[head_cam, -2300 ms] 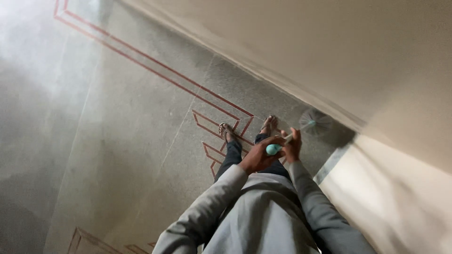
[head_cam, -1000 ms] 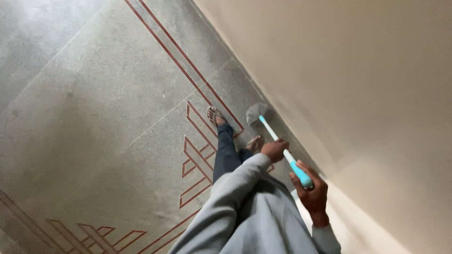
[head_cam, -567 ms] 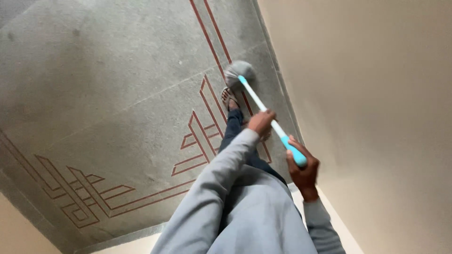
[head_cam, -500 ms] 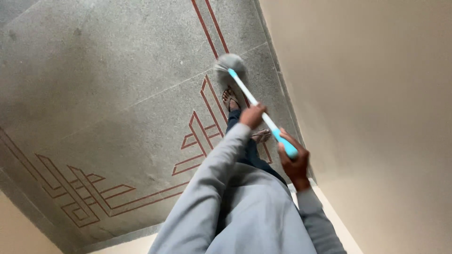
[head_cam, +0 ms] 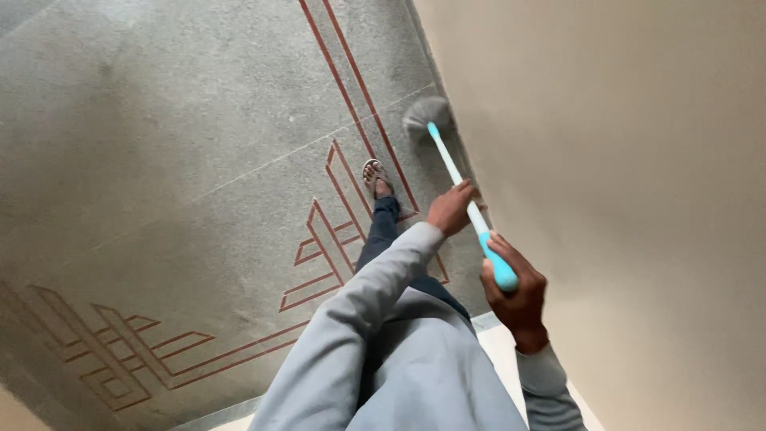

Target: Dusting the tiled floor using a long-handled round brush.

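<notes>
Nearest, the right hand (head_cam: 515, 299) is closed around the turquoise grip of a long-handled brush (head_cam: 467, 199); farther along, the left hand (head_cam: 451, 209) clasps its white shaft. Beyond, the grey bristle head (head_cam: 425, 114) meets the speckled floor (head_cam: 175, 136) beside the beige wall (head_cam: 622, 160).

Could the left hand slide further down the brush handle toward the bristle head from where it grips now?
Probably yes. The left hand grips the white handle partway along, and the stretch from there to the grey bristle head looks bare. The right hand holds the turquoise grip behind it.
</notes>
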